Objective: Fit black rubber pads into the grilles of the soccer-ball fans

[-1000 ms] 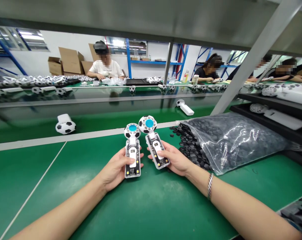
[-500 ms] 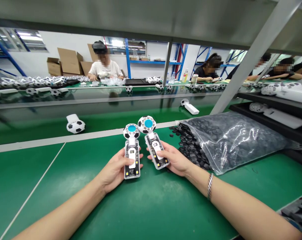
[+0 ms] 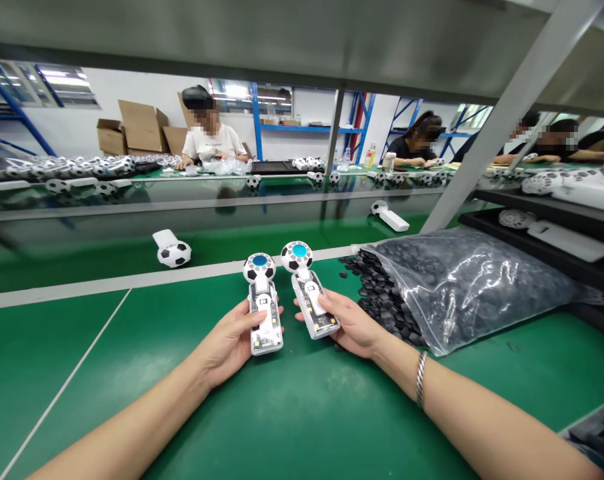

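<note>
My left hand [image 3: 237, 339] is closed around a football-headed handheld device [image 3: 265, 330], thumb on the white strip down its front. A similar device [image 3: 315, 307] is in my right hand [image 3: 355, 323], its thumb also on the front. Both have clear handles with a circuit board and small yellow parts showing inside. Each black-and-white head carries a round blue centre, darker on the left device. They are held upright side by side above the green bench [image 3: 182, 413], heads close together and tilted slightly apart. The fingers behind the handles are partly hidden.
A clear plastic bag [image 3: 482, 287] spills black pieces [image 3: 382, 293] right of my right hand. Beyond the bench edge, a belt carries a football-headed piece [image 3: 175, 253] and another [image 3: 389, 217]. Trays [image 3: 547, 230] and a slanted post [image 3: 507, 113] stand right. Co-workers sit opposite.
The two football-headed pieces on the belt have shifted to the right. Both held devices have tipped a little, and the left one's blue centre looks darker.
</note>
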`<act>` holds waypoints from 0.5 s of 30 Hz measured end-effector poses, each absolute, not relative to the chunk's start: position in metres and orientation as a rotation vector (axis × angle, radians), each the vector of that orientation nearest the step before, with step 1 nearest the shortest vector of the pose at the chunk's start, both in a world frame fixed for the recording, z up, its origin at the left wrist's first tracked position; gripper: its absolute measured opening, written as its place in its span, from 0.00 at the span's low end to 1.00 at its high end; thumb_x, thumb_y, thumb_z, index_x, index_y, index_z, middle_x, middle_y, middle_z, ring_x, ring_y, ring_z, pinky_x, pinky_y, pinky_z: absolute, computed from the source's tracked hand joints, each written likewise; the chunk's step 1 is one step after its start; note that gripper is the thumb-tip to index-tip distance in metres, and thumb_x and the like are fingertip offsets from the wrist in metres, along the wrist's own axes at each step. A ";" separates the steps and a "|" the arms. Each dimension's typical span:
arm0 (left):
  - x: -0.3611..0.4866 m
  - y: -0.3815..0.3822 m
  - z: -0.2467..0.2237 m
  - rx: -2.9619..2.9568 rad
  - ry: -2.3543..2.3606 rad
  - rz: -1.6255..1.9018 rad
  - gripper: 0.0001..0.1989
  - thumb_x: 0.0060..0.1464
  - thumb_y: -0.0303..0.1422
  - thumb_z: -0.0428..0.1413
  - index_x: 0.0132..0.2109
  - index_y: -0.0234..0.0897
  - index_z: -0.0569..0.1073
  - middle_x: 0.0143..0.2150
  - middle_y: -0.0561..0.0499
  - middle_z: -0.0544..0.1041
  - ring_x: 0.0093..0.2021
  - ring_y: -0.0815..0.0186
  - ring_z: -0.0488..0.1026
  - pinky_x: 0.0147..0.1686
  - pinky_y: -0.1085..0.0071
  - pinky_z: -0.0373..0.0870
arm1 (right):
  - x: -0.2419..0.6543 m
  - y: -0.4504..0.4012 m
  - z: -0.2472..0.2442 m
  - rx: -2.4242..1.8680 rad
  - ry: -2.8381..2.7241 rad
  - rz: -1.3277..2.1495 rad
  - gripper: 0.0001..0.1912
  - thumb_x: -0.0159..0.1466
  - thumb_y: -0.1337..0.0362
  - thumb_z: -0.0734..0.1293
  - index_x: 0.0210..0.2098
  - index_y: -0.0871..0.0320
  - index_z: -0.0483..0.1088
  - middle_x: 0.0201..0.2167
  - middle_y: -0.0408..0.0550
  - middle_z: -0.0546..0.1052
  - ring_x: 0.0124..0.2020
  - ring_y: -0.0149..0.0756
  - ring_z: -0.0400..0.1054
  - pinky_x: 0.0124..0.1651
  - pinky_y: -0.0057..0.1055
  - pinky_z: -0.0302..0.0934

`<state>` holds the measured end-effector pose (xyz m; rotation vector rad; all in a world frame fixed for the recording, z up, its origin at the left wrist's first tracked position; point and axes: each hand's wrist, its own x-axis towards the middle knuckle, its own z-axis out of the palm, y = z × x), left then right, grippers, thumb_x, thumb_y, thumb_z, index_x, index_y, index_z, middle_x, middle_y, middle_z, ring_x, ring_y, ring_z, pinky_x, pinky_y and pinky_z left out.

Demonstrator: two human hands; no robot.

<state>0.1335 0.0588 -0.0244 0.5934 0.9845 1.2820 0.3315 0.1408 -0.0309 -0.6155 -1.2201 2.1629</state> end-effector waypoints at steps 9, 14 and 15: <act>0.092 0.124 -0.019 0.724 1.081 1.453 0.10 0.48 0.24 0.58 0.40 0.32 0.70 0.33 0.49 0.74 0.32 0.67 0.72 0.35 0.68 0.72 | 0.312 0.162 -0.023 -0.773 -1.078 2.088 0.16 0.56 0.58 0.69 0.41 0.61 0.70 0.34 0.50 0.76 0.35 0.31 0.71 0.36 0.25 0.63; 0.063 0.187 -0.011 0.795 1.252 1.486 0.06 0.55 0.25 0.53 0.41 0.29 0.69 0.37 0.47 0.73 0.35 0.68 0.73 0.36 0.68 0.72 | 0.274 0.219 -0.020 -0.817 -1.214 1.909 0.14 0.52 0.57 0.71 0.31 0.62 0.70 0.27 0.46 0.74 0.27 0.29 0.67 0.31 0.26 0.62; 0.058 0.199 -0.010 0.823 1.294 1.490 0.07 0.56 0.27 0.52 0.42 0.29 0.69 0.39 0.47 0.73 0.36 0.67 0.72 0.36 0.67 0.72 | 0.266 0.232 -0.020 -0.837 -1.234 1.867 0.14 0.53 0.58 0.70 0.31 0.62 0.70 0.26 0.46 0.74 0.26 0.29 0.67 0.30 0.26 0.61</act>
